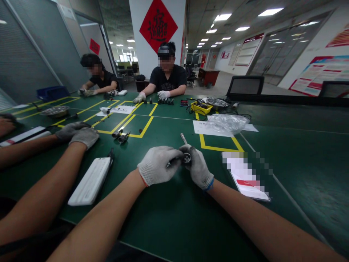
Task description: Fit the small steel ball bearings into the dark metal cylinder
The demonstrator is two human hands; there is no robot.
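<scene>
Both my hands wear white knit gloves and meet above the green table [163,225]. My right hand [199,168] is closed around a round metal part [187,158], whose open, silvery face shows between the fingers. A thin metal shaft [183,138] sticks out beyond that hand; I cannot tell whether it belongs to the same part. My left hand [159,164] is closed, with its fingertips against the round part's left side. A small shiny piece [169,163] shows at its thumb, too small to name. Past my hands lie two metal cylindrical parts [123,138] and a small dark piece [140,130].
A co-worker's gloved hands [84,137] are at my left, beside a white power bank [89,181]. A pixelated flat item [247,178] lies right. Farther back are a plastic bag [227,123], yellow tray [201,108], metal bowl [55,111] and blue bin [53,93]. Two people sit opposite.
</scene>
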